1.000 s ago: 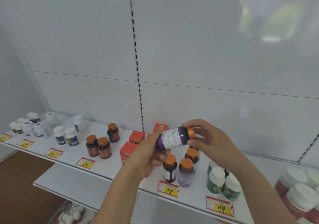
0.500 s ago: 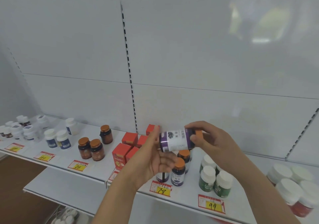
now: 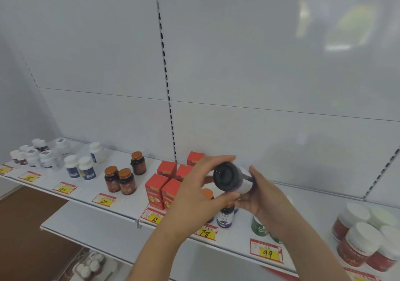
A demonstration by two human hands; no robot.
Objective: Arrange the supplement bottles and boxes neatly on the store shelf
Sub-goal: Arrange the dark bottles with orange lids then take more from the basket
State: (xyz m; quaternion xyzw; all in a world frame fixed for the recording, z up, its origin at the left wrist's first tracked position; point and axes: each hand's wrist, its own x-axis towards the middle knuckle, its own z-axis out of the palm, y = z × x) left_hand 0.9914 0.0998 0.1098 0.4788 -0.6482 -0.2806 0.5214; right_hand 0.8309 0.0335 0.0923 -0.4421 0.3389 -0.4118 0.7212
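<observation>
The purple bottle [image 3: 232,178] had just been turned: a second before it lay sideways between the hands with its label and orange cap showing, and now its dark round base faced the camera, the cap end pointing away toward the back wall. That suggested the person was checking the bottle over before setting it down, so it was not yet placed and the row for it remained unfinished.

It was held in the air above the near part of the shelf [image 3: 121,198], over the other purple bottles [image 3: 225,214] beside the "78" price tag [image 3: 205,233], with the red boxes [image 3: 162,191] just to the left and the green bottles [image 3: 258,226] to the right.

The left hand [image 3: 194,196] had its grip curled loosely round the base end, thumb over the top and fingers under, touching the bottle. The right hand [image 3: 263,198] had its grip closed on the far, label end, thumb on top. How firmly either hand pressed was hard to tell, since the picture was slightly blurred, but together they carried the bottle.
</observation>
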